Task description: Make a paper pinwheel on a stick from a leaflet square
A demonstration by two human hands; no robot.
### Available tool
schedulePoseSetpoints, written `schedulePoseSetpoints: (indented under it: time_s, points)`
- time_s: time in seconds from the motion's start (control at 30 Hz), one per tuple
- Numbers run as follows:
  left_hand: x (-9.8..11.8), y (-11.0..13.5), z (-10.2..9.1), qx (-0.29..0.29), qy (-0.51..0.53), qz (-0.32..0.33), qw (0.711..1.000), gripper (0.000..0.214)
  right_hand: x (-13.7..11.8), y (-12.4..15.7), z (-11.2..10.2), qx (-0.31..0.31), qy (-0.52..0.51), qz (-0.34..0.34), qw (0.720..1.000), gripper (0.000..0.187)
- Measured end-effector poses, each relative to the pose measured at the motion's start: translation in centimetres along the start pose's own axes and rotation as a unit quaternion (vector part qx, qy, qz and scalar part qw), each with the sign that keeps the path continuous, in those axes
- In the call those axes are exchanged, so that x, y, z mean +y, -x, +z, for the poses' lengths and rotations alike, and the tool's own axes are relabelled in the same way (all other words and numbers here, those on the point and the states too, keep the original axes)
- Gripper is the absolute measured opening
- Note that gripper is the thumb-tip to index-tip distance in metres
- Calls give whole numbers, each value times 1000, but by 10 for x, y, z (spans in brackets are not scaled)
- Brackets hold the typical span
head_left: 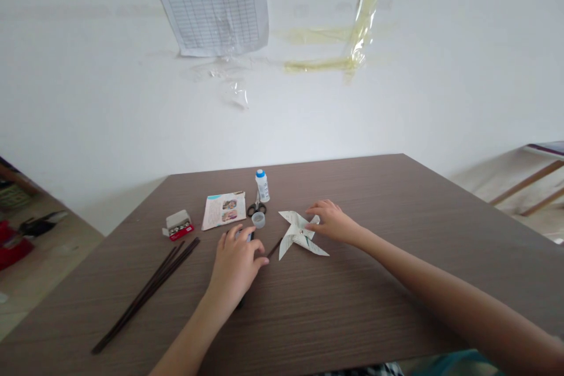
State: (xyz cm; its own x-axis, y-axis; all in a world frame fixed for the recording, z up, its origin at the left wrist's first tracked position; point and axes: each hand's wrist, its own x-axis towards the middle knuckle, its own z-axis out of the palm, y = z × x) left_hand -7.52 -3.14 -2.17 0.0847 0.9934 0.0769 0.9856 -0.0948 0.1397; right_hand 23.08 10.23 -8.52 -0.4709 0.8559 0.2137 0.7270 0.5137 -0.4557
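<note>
The left hand is curled downward, fingers bunched over a dark stick whose end pokes out past the little finger side and whose other end shows again below the palm; a small pale object peeks from under the fingers, too hidden to identify, and whether the hand pinches anything cannot be told. The right hand lies palm down and loosely spread, its fingers resting on the edge of a paper pinwheel without pinching it. The pinwheel lies flat on the table, folded from printed paper, just beside the stick. Both forearms reach in from the bottom edge, cut off by the frame. Near the hands stand a small clear plastic cup, black-handled scissors and an upright glue bottle with a blue cap. Farther left are a printed leaflet, a small red and white box and a bundle of long dark sticks, all on a brown wood-grain table. Beyond, a gridded paper sheet and yellowed tape cling to a white wall. A wooden-legged bench stands at right, and red clutter lies on the floor at left, too blurred to name.
</note>
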Motion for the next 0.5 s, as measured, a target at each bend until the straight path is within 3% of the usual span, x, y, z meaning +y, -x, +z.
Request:
schedulePoseSetpoints:
  time_s: [0.27, 0.5]
  points:
    - [17, -7, -1, -19, -8, -17, 1000, 24, -16, -14, 11, -29, 7, 38, 999, 28]
    - [25, -13, -8, -46, -6, -23, 999, 26, -7, -11, 12, -37, -38, 31, 998, 19]
